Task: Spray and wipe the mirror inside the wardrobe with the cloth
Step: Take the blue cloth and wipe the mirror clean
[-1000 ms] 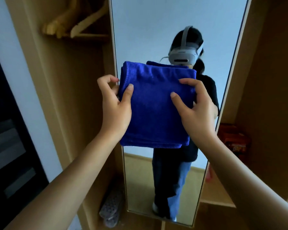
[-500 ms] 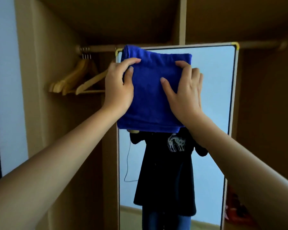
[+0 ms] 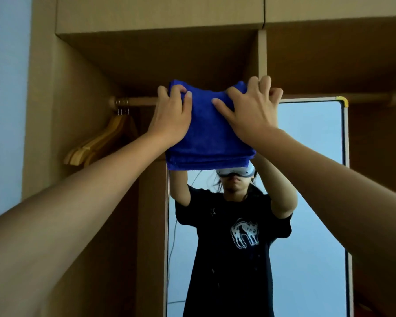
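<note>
A folded blue cloth [image 3: 208, 138] is pressed flat against the top left corner of the tall mirror [image 3: 311, 179] inside the wooden wardrobe. My left hand [image 3: 169, 117] grips the cloth's upper left edge, thumb over the front. On the upper right part of the cloth lies my right hand [image 3: 252, 110], its fingers spread and curled over the top edge. The cloth hides the mirror's top left corner. No spray bottle is in view.
A wooden clothes rail [image 3: 135, 101] runs just behind the mirror's top, with several wooden hangers [image 3: 101, 143] at its left end. The wardrobe's side wall [image 3: 55, 133] stands to the left and a vertical divider [image 3: 262, 53] above. The mirror reflects a person in a black shirt.
Both hands have carried the cloth up from the mirror's middle to its top left corner. My view has tilted upward with them.
</note>
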### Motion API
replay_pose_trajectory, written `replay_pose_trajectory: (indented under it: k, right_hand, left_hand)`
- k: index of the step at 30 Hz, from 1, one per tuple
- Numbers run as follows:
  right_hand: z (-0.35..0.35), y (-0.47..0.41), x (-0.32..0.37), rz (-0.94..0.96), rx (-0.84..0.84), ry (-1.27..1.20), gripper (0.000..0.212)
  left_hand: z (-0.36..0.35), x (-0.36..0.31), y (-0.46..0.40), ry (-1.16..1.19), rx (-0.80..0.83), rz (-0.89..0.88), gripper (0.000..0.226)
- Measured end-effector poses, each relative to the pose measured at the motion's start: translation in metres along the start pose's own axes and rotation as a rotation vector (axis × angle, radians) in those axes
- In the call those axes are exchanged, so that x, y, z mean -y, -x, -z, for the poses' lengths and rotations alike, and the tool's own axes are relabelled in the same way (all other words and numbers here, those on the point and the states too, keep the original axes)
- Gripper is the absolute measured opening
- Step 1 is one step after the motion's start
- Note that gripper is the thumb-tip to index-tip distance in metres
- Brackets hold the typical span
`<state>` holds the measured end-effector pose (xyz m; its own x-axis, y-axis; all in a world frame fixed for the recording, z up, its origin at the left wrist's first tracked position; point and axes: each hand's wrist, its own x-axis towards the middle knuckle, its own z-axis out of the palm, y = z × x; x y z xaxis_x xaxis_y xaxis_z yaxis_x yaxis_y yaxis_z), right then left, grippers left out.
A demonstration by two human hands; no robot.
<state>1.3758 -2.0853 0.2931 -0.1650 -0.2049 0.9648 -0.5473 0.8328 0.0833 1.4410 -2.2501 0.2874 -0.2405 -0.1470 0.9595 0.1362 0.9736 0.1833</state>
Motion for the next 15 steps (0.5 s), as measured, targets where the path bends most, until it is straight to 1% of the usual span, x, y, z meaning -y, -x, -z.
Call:
replay_pose_trajectory:
  k: [2,4,6,8,11,15]
  right_hand:
    - [-0.003,0.001,-0.003,0.004,-0.056,0.023,0.055]
    - [-0.003,-0.002,-0.007,0.055,-0.091,0.026,0.055]
    - [-0.002,-0.004,-0.01,0.133,-0.088,0.023,0.057]
    - [-0.002,-0.005,-0.015,0.182,-0.075,0.011,0.057]
    - [-0.003,-0.002,-0.025,0.21,-0.094,0.0,0.055]
    - [-0.003,-0.002,-0.033,0.23,-0.134,0.009,0.055]
  left_hand:
    - [-0.004,0.001,-0.001,0.03,0.0,-0.018,0.037]
    - [-0.008,0.002,-0.001,0.024,0.0,-0.01,0.037]
    - [-0.012,0.002,-0.001,-0.052,-0.02,-0.016,0.04]
    - [-0.014,0.001,0.001,-0.134,-0.055,-0.085,0.044]
    - [-0.018,-0.002,0.002,-0.204,-0.103,-0.169,0.045]
    - [-0.024,-0.01,0.0,-0.242,-0.172,-0.2,0.044]
